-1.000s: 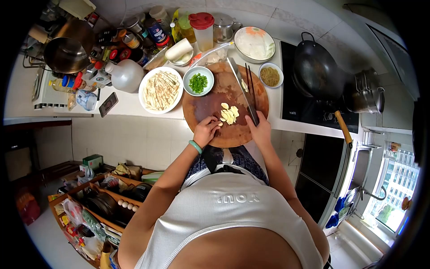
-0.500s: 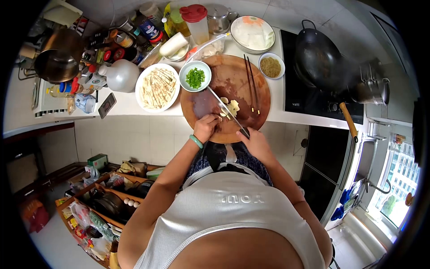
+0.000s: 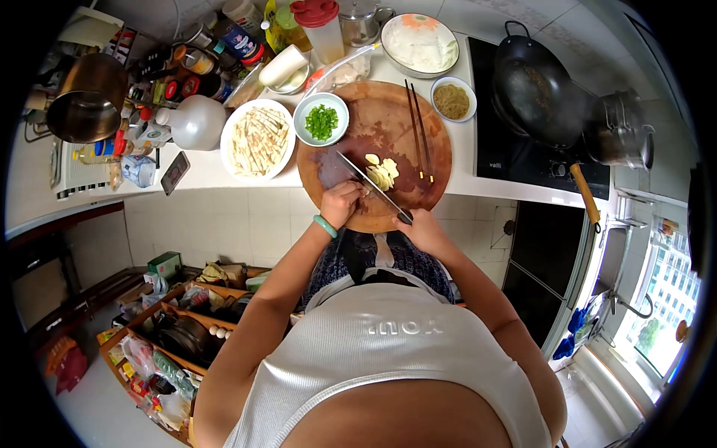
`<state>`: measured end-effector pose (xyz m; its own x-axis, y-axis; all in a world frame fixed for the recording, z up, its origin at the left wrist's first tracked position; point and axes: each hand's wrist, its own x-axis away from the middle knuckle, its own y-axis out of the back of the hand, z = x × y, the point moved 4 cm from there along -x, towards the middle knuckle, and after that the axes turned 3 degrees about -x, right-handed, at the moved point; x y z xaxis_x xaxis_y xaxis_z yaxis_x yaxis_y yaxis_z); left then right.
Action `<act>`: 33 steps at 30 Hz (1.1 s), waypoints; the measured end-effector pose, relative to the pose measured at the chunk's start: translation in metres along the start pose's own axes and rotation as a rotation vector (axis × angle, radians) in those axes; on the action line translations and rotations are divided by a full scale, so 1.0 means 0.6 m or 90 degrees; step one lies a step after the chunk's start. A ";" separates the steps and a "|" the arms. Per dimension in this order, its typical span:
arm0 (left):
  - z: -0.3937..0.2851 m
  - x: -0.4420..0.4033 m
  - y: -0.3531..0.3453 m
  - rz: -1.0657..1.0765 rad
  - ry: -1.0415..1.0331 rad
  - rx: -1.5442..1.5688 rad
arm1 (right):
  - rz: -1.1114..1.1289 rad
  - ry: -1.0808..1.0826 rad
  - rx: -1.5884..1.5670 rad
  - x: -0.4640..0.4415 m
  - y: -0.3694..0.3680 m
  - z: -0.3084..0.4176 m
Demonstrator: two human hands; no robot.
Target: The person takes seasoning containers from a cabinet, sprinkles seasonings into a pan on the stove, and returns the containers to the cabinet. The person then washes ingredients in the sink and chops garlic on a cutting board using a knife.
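Note:
My right hand [image 3: 423, 230] is closed round the dark handle of a kitchen knife [image 3: 371, 181]. Its blade slants up and left across a round wooden chopping board [image 3: 396, 108]. To the right of the blade lies a small heap of pale yellow slices [image 3: 383, 173], perhaps ginger or garlic. My left hand [image 3: 341, 203], with a green bangle at the wrist, rests on the board's front left. Its fingers are curled beside the blade over a small pale piece, mostly hidden. Chopsticks [image 3: 418, 134] lie on the board's right side.
A bowl of chopped green onion [image 3: 321, 122] sits at the board's left edge, by a plate of pale strips [image 3: 259, 142]. Behind stand a patterned bowl [image 3: 420, 46] and a red-lidded jug [image 3: 326, 33]. Right are a small bowl [image 3: 452, 100] and a wok [image 3: 534, 89] on the stove.
The knife blade has shifted left, off the slices and closer to my left fingers. The slices now show whole beside it. The view has moved slightly.

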<state>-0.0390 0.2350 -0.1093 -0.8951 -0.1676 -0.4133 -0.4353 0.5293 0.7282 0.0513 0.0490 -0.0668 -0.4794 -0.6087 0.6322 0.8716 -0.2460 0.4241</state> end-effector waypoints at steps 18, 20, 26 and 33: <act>0.007 0.008 -0.006 0.000 -0.017 -0.002 | -0.071 0.002 0.034 -0.010 -0.023 -0.001; 0.009 0.008 -0.007 -0.003 -0.019 -0.016 | -0.078 0.005 0.037 -0.017 -0.026 -0.004; -0.001 0.009 -0.004 0.011 0.010 -0.025 | -0.132 0.071 0.027 -0.007 -0.019 -0.019; -0.016 -0.005 -0.011 0.040 -0.021 -0.094 | -0.127 0.071 0.016 0.012 -0.001 -0.001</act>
<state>-0.0342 0.2240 -0.1078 -0.9186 -0.1094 -0.3797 -0.3897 0.4092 0.8251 0.0474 0.0442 -0.0632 -0.6264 -0.6296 0.4596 0.7573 -0.3516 0.5503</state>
